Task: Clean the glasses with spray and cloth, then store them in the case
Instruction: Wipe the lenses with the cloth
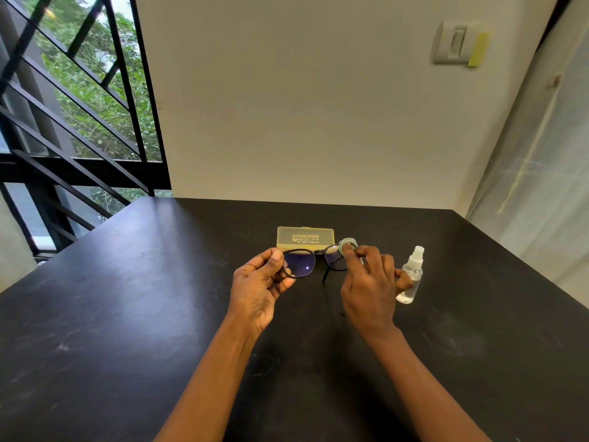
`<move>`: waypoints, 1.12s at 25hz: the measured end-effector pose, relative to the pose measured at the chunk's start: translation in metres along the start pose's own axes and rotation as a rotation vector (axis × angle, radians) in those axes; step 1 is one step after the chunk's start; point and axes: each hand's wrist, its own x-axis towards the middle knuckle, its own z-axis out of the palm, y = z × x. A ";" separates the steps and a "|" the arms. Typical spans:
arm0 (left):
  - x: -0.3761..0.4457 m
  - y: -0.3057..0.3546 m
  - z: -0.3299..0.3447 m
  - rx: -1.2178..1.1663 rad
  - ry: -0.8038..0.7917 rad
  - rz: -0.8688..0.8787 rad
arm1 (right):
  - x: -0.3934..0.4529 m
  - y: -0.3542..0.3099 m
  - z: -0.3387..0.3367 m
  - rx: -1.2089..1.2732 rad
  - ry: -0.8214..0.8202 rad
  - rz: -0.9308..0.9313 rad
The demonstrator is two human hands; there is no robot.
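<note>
Black-framed glasses (301, 264) are held above the dark table (127, 314). My left hand (259, 285) pinches the frame's left end between thumb and fingers. My right hand (369, 282) pinches a small grey-green cloth (345, 244) against the glasses' right lens, which the cloth and fingers mostly cover. Behind the glasses lies a yellowish translucent case (305, 237), lid closed, lettering on top. To the right of my right hand stands a clear spray bottle (411, 275) with a white nozzle.
The table runs back to a cream wall. A window with black bars is at the left, a plastic-sheeted surface at the right. A wall switch (455, 43) sits high on the wall.
</note>
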 end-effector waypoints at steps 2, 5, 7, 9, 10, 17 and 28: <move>0.000 0.001 0.000 0.000 0.001 0.004 | 0.000 -0.004 0.000 0.005 -0.003 -0.032; -0.001 0.001 0.001 -0.005 0.003 0.012 | -0.005 -0.009 0.001 -0.022 0.000 -0.094; -0.001 0.001 0.002 -0.007 0.007 0.015 | -0.011 -0.009 0.001 -0.047 0.006 -0.125; -0.002 0.001 0.001 -0.012 0.006 0.015 | -0.015 -0.007 0.000 -0.066 0.018 -0.149; -0.002 0.001 0.001 -0.012 0.007 0.013 | -0.017 -0.006 -0.001 -0.069 0.018 -0.158; -0.002 0.001 0.001 -0.019 0.014 -0.001 | -0.029 0.008 -0.001 -0.052 -0.034 -0.132; -0.004 0.004 0.000 -0.005 0.006 -0.001 | -0.002 -0.001 -0.005 -0.070 0.011 0.001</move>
